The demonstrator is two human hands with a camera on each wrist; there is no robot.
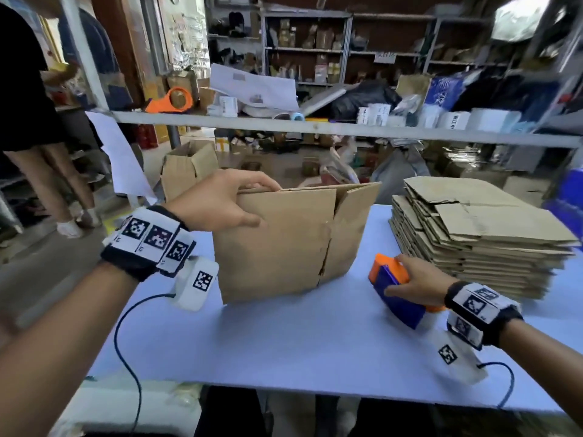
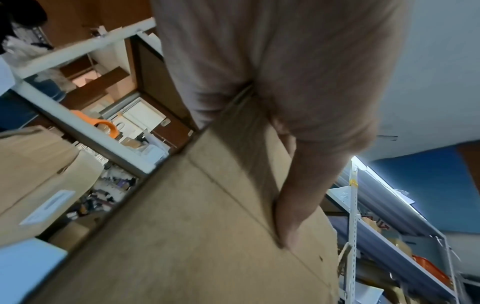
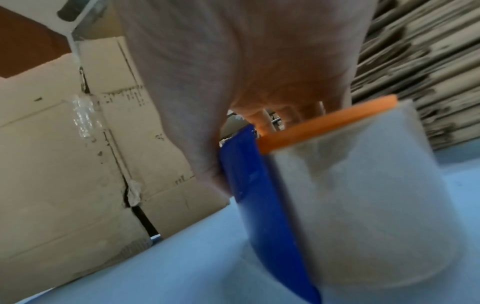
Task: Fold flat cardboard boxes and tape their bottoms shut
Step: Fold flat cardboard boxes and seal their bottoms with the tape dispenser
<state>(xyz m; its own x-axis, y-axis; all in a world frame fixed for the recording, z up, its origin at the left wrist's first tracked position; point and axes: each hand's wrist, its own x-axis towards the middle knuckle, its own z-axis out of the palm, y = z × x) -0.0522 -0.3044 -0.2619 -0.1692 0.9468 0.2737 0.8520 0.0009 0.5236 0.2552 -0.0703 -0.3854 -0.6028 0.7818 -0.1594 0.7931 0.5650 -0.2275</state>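
A brown cardboard box (image 1: 277, 244) stands tilted on the blue table (image 1: 284, 342), its flaps meeting at a seam on the side facing me. My left hand (image 1: 220, 203) grips its top left edge, fingers over the rim and thumb on the near face; the left wrist view shows the thumb (image 2: 293, 205) lying on the cardboard (image 2: 182, 236). My right hand (image 1: 416, 282) holds a blue and orange tape dispenser (image 1: 394, 285) on the table, right of the box. In the right wrist view the dispenser (image 3: 259, 185) carries a clear tape roll (image 3: 363, 205), and the box seam (image 3: 127, 185) shows old tape.
A tall stack of flat cardboard boxes (image 1: 479, 234) lies at the table's right. A grey shelf rail (image 1: 315, 127) crosses behind the box, with another orange dispenser (image 1: 173, 100) on it. An open carton (image 1: 186, 171) sits behind on the left, and a person (image 1: 31, 121) stands far left.
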